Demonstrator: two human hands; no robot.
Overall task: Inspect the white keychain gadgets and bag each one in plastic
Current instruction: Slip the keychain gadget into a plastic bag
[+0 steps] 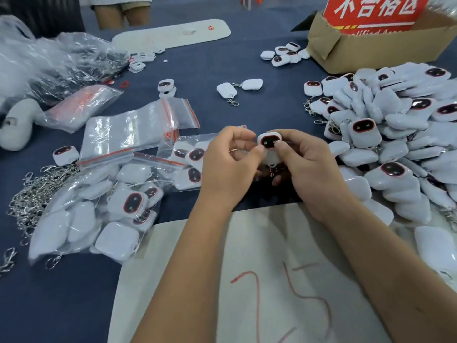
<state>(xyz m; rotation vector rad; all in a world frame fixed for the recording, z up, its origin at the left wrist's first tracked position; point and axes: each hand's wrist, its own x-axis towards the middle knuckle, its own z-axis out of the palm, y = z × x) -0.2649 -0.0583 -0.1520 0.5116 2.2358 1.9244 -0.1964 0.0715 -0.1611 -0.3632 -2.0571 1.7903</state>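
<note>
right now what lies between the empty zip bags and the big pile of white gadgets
In the head view, both hands: the left hand and right hand hold one white gadget with a dark face there.

Red sign [378, 11] standing in the brown cardboard box [351, 45], far right: white Chinese characters "不合格区", top edge cropped; below them a partly hidden English line, roughly "...alified Area". White paper sheet [247, 280] at near bench edge: red handwritten strokes, apparently "25".
</note>
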